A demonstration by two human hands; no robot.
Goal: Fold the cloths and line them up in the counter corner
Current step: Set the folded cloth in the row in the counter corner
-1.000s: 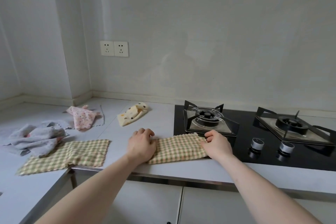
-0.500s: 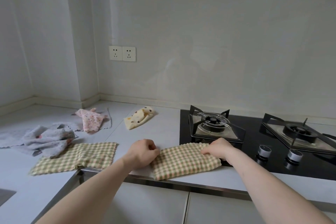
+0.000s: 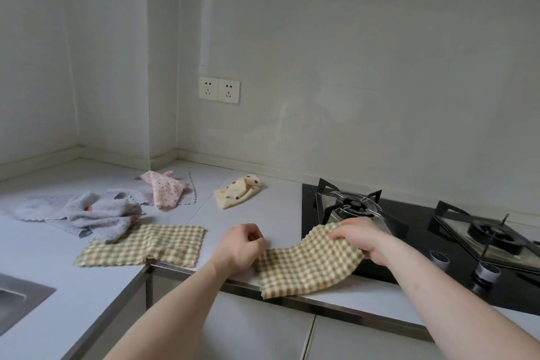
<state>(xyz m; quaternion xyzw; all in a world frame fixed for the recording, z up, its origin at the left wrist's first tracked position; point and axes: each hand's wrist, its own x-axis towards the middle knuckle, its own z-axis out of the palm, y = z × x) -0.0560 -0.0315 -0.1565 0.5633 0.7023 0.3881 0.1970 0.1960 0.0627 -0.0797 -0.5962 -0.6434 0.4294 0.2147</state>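
At the counter [image 3: 280,213] edge by the stove [image 3: 438,242], both my hands are gripping the checked cloth [image 3: 309,266]: left hand [image 3: 241,245] pinches its left end, right hand [image 3: 363,238] bunches the far edge. Second checked cloth [image 3: 146,245] lies flat to the left, touching the grey cloth [image 3: 87,213]. Pink cloth [image 3: 163,191] and spotted cloth [image 3: 236,191] sit further back.

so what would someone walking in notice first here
Probably the two hands at the counter's front edge: the left hand and right hand each grip an end of a green checked cloth, which laps onto the black gas hob. Next, the unfolded cloths to the left: a second checked cloth lying flat, a crumpled grey cloth, and a pink spotted cloth nearer the corner.
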